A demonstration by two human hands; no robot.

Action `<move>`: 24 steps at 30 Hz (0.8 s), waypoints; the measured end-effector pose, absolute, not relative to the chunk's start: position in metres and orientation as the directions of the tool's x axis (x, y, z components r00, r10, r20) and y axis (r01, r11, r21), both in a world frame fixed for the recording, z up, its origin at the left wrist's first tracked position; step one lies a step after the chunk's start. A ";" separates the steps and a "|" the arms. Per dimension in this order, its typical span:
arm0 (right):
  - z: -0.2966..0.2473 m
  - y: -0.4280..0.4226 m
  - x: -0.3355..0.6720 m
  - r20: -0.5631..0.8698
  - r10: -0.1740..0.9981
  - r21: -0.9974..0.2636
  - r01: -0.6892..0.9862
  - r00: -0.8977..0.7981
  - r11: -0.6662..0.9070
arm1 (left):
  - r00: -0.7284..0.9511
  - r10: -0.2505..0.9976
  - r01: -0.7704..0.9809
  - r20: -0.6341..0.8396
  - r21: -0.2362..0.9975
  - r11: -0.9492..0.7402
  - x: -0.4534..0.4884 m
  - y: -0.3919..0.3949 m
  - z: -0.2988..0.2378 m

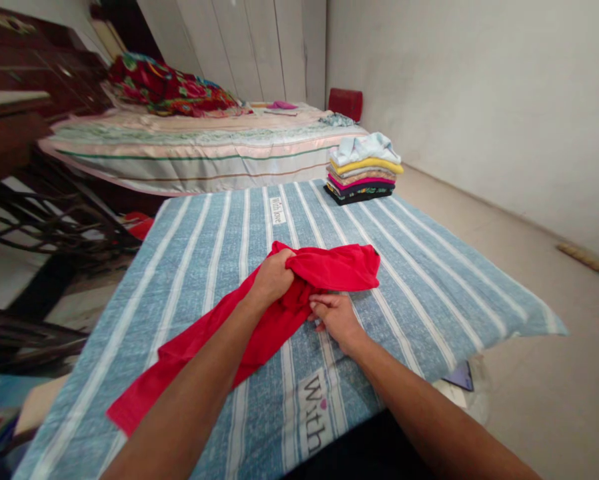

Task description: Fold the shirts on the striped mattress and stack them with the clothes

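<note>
A bright red garment [259,320] lies bunched and stretched out diagonally across a blue-and-white striped cloth [199,253]. My left hand [275,275] is closed round a gathered fold near the garment's middle. Just to the right and slightly nearer, my right hand [335,319] pinches the red fabric at its lower edge between thumb and fingers. Past my hands, one loosely folded part of the garment extends to the right. The long lower-left end runs beneath my left forearm, which hides some of it. What kind of garment it is cannot be made out.
A stack of folded clothes [363,170] stands at the far right corner of the striped cloth. Behind is a bed [204,157] with a red floral blanket [169,87]. Dark furniture with a metal frame [54,220] stands at the left; a pale wall [469,87] rises at the right.
</note>
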State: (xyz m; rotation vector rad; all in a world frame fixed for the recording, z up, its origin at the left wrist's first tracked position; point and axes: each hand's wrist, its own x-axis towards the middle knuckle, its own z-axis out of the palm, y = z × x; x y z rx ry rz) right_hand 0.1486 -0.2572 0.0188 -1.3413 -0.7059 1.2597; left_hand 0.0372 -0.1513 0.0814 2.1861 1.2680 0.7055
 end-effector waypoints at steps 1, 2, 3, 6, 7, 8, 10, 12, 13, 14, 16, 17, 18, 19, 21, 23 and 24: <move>0.020 -0.257 0.148 -0.278 0.924 -0.943 -0.257 0.262 -0.211 | 0.382 0.898 0.566 0.218 0.713 -0.414 0.032 -0.148 0.087; 0.020 -0.257 0.147 -0.282 0.921 -0.941 -0.264 0.270 -0.211 | 0.317 0.915 0.512 0.249 0.768 -0.386 0.027 -0.145 0.094; 0.021 -0.258 0.147 -0.286 0.917 -0.939 -0.273 0.276 -0.211 | 0.227 0.937 0.450 0.265 0.824 -0.343 0.021 -0.142 0.100; 0.022 -0.259 0.147 -0.295 0.911 -0.932 -0.299 0.288 -0.208 | -0.035 0.958 0.215 0.285 0.938 -0.271 0.000 -0.135 0.119; 0.022 -0.259 0.148 -0.297 0.910 -0.929 -0.306 0.288 -0.206 | -0.106 0.949 0.131 0.298 0.950 -0.284 -0.008 -0.134 0.125; 0.022 -0.259 0.148 -0.297 0.911 -0.928 -0.313 0.286 -0.205 | -0.166 0.935 0.065 0.314 0.949 -0.308 -0.015 -0.132 0.131; 0.024 -0.260 0.151 -0.296 0.913 -0.926 -0.320 0.280 -0.202 | -0.281 0.903 -0.036 0.326 0.936 -0.349 -0.030 -0.131 0.145; 0.031 -0.262 0.156 -0.290 0.916 -0.927 -0.320 0.276 -0.197 | -0.394 0.870 -0.124 0.296 0.921 -0.369 -0.046 -0.132 0.159; 0.036 -0.263 0.160 -0.286 0.917 -0.928 -0.319 0.277 -0.193 | -0.449 0.853 -0.164 0.267 0.913 -0.372 -0.055 -0.133 0.167; 0.043 -0.265 0.165 -0.277 0.919 -0.930 -0.318 0.279 -0.184 | -0.500 0.834 -0.203 0.234 0.904 -0.375 -0.064 -0.135 0.176; 0.058 -0.269 0.178 -0.246 0.929 -0.937 -0.315 0.275 -0.154 | -0.571 0.799 -0.239 0.187 0.894 -0.380 -0.083 -0.139 0.192; 0.066 -0.270 0.185 -0.218 0.940 -0.942 -0.310 0.261 -0.133 | -0.589 0.787 -0.238 0.183 0.892 -0.386 -0.093 -0.142 0.199; 0.071 -0.270 0.193 -0.187 0.953 -0.949 -0.294 0.239 -0.112 | -0.600 0.776 -0.226 0.193 0.890 -0.396 -0.102 -0.144 0.204; 0.074 -0.269 0.201 -0.151 0.962 -0.960 -0.266 0.228 -0.087 | -0.606 0.768 -0.207 0.207 0.891 -0.404 -0.110 -0.146 0.207; 0.073 -0.263 0.212 -0.095 0.966 -0.987 -0.147 0.242 -0.060 | -0.621 0.756 -0.148 0.207 0.916 -0.372 -0.123 -0.147 0.204; 0.063 -0.256 0.217 -0.032 0.965 -0.996 0.073 0.260 -0.053 | -0.641 0.755 -0.084 0.138 0.965 -0.248 -0.131 -0.147 0.188; 0.057 -0.253 0.216 0.016 0.967 -0.978 0.205 0.254 -0.038 | -0.644 0.759 -0.055 0.096 0.984 -0.171 -0.133 -0.146 0.176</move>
